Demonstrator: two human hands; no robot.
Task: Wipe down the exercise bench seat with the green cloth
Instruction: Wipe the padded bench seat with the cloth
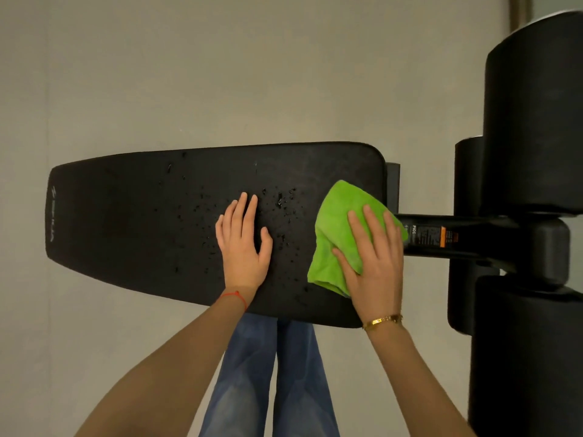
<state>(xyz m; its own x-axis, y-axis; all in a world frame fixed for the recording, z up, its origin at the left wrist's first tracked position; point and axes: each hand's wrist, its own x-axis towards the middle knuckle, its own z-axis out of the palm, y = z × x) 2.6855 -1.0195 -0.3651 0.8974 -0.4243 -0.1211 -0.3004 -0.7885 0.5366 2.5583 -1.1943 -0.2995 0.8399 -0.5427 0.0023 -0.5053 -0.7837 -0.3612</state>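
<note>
Black padded bench seat lying left to right across view, dotted with water droplets near centre. Green microfibre cloth bunched on seat's right end. Right hand flat on cloth, fingers slightly spread, pressing down. Left hand palm-down on bare seat left of cloth, fingers together, thumb out. Black foam rollers at right.

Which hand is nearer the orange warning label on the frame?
Right. The right hand lies on the green cloth just left of the orange label; the left hand rests mid-seat, farther left.
</note>
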